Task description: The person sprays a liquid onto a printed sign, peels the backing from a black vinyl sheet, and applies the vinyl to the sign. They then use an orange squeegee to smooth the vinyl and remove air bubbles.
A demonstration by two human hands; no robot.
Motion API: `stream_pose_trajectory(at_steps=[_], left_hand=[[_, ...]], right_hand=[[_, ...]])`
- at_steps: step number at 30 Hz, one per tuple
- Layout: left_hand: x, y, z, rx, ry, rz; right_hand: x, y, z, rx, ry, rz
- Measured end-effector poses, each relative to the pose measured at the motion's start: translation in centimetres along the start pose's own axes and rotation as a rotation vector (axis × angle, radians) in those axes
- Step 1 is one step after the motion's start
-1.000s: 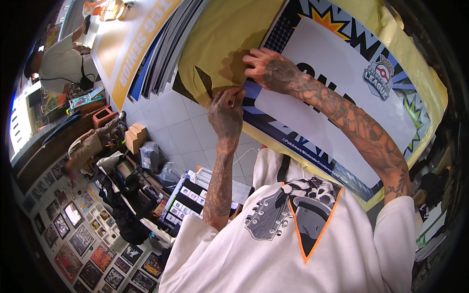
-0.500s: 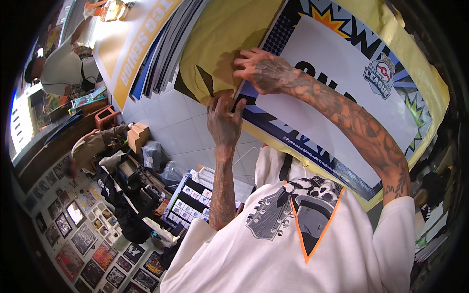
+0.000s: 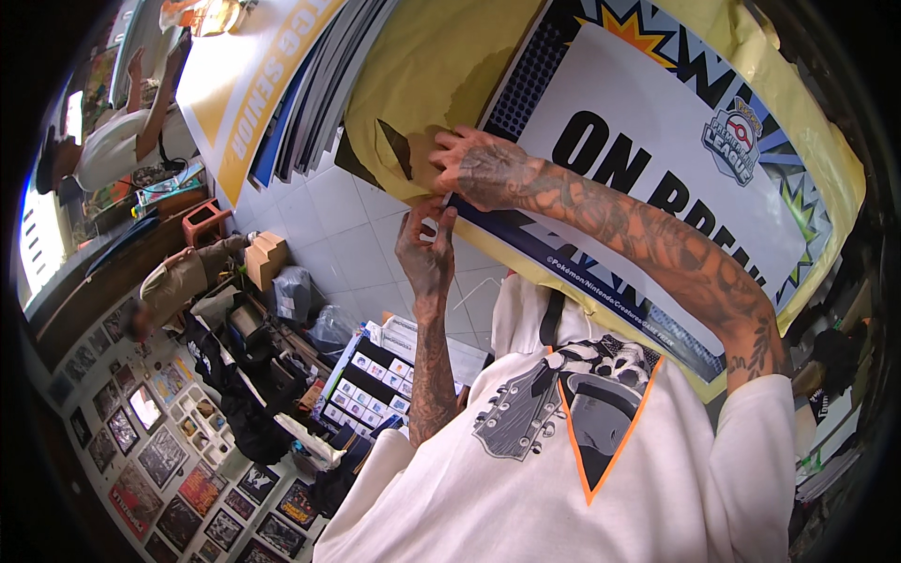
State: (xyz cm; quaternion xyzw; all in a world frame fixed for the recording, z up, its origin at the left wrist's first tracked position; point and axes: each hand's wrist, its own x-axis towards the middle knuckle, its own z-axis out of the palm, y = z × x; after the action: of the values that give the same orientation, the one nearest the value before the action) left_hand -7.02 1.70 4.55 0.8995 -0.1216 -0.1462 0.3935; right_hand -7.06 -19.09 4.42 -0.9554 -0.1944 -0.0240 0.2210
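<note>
The right hand point(image 3: 483, 171) has moved down the sign point(image 3: 601, 84)'s edge — both now work by its corner, left hand point(image 3: 427, 249) narrowed, right curled; whether either grips, I cannot tell.

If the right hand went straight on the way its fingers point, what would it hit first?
Most likely the yellow wrapping, directly ahead of the right hand; depth is unclear here, so the two may be touching.
</note>
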Motion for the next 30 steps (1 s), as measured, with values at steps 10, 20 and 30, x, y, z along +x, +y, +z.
stream_pose_trajectory(at_steps=[10, 20, 30], left_hand=[[0.9, -0.7, -0.3, 0.064, 0.026, 0.123], [-0.5, 0.8, -0.3, 0.182, 0.058, 0.22], [-0.6, 0.7, -0.9, 0.35, -0.033, 0.535]], right_hand=[[0.5, -0.5, 0.9, 0.134, 0.004, 0.042], [-1.9, -1.6, 0.5, 0.027, 0.163, 0.056], [-9.6, -8.9, 4.0, 0.091, 0.328, 0.443]])
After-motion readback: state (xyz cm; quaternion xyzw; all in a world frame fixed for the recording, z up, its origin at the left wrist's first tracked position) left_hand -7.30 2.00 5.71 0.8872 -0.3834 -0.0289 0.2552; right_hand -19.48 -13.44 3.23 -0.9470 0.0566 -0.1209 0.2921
